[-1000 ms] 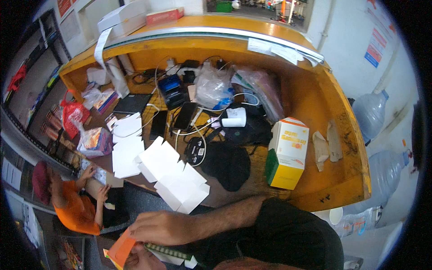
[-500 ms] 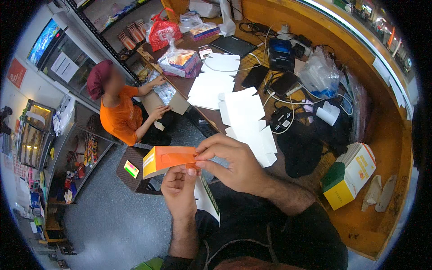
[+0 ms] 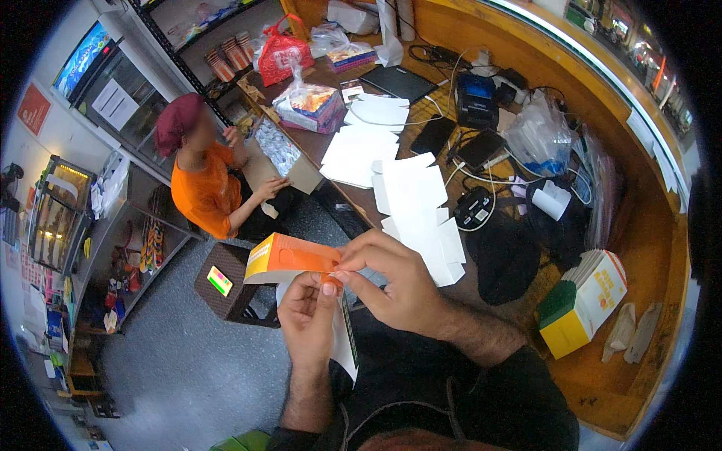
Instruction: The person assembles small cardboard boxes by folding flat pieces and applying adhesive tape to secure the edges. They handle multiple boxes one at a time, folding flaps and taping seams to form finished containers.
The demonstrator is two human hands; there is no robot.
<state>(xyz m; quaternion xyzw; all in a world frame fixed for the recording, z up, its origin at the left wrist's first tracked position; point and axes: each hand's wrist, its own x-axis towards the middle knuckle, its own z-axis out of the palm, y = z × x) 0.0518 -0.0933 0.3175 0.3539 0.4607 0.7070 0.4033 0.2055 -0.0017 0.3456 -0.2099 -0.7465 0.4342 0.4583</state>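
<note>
Between my hands is a part-folded cardboard carton (image 3: 297, 256), orange and yellow on its printed side and white inside. My left hand (image 3: 308, 316) pinches its lower edge between thumb and fingers. With thumb and forefinger, my right hand (image 3: 398, 282) grips the orange end, close against the left fingertips. A white flap with a dark green edge (image 3: 347, 342) hangs below my hands. Beyond them, flat white carton blanks (image 3: 417, 197) lie overlapping on the brown table (image 3: 380, 207).
At the right, a bundle of folded cartons (image 3: 590, 293) stands on a wooden ledge (image 3: 594, 383). A co-worker in orange (image 3: 201, 192) sits at the left beside an open cardboard box (image 3: 304, 174). Cables, a black device (image 3: 477, 100) and plastic bags (image 3: 538, 131) crowd the far table.
The carton's orange panel has tilted, its left end rising slightly, and the hanging flap has swung a little left. Both hands keep their hold. The co-worker's far hand has lifted from the box.
</note>
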